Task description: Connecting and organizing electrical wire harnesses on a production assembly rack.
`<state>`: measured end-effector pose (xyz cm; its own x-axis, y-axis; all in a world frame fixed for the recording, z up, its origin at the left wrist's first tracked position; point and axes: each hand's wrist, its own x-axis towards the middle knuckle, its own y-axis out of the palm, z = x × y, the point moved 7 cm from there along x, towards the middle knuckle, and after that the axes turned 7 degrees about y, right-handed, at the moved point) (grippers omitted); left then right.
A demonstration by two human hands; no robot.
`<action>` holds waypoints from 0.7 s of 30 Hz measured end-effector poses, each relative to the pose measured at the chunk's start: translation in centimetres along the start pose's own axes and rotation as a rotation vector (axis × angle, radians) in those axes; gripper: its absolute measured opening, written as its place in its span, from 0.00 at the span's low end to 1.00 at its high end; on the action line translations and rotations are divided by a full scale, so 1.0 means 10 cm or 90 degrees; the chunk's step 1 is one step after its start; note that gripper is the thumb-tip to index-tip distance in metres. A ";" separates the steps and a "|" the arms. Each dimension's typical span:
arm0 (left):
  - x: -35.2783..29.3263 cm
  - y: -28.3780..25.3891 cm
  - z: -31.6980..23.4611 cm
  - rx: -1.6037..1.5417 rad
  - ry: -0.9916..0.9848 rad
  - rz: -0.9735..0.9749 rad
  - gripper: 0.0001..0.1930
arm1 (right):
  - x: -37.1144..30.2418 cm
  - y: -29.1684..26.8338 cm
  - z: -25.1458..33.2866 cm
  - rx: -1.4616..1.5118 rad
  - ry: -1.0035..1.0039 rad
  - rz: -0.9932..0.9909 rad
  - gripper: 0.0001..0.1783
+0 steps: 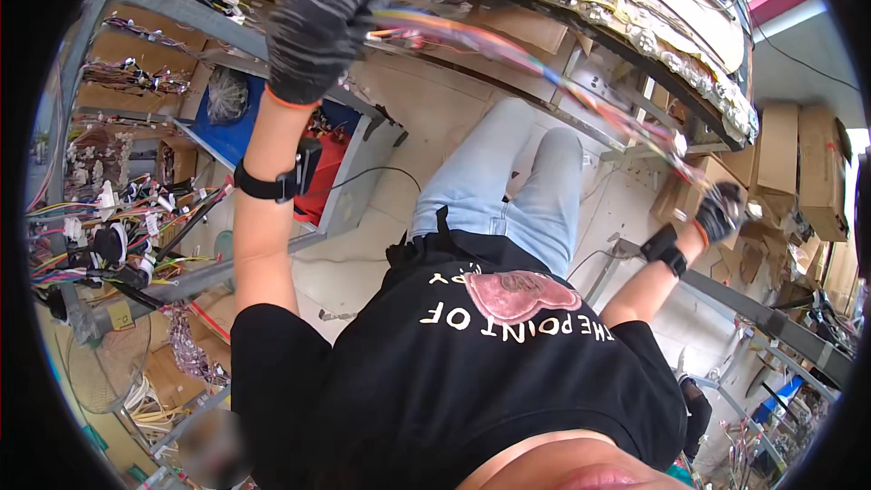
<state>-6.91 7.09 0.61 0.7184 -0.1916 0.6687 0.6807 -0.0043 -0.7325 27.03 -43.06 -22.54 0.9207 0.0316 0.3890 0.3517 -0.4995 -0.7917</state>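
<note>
A long bundle of multicoloured wires (564, 83) is stretched between my two hands in front of the workbench, slanting down from left to right and somewhat blurred. My left hand (319, 34), in a black and grey knitted glove, is closed around the bundle's left end at the upper left. Out to the right, my right hand (719, 214), in a similar dark glove, has its fingers closed on the other end. Small light connectors appear to show near that end. The fingertips of both hands are partly blurred.
The workbench (667, 59) curves across the top, its edge lined with white pieces. On the left, a metal rack (181, 286) carries many wire bundles beside a blue tray (204, 132) and a red one (331, 172). Cardboard boxes (821, 172) stand at the right.
</note>
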 end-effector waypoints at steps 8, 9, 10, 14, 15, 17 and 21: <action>-1.59 1.90 -0.93 0.069 0.183 0.551 0.07 | -0.35 0.95 -2.29 1.299 0.216 0.136 0.11; -1.88 2.04 -1.12 0.046 0.252 0.602 0.08 | -0.57 1.16 -2.33 1.308 0.223 0.231 0.14; -2.14 2.17 -1.20 -0.011 0.191 0.677 0.08 | -0.80 1.34 -2.33 1.314 0.227 0.327 0.17; -2.73 2.18 -1.36 -0.144 0.011 0.715 0.08 | -1.73 1.44 -1.67 0.288 -0.107 0.281 0.17; -2.80 2.13 -1.34 -0.142 -0.030 0.711 0.08 | -1.81 1.37 -1.32 0.252 -0.092 0.291 0.14; -2.88 2.02 -1.27 -0.123 -0.101 0.672 0.07 | -1.87 0.94 -0.39 0.380 -0.132 0.257 0.18; -2.92 1.95 -1.25 -0.017 -0.010 0.640 0.11 | -2.05 -0.25 2.12 0.765 -0.515 0.389 0.21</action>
<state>-16.40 0.29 -34.79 0.9599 -0.1063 -0.2596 -0.2454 0.1302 -0.9606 10.91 -24.06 -38.49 0.6730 0.7240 -0.1514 -0.5322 0.3320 -0.7788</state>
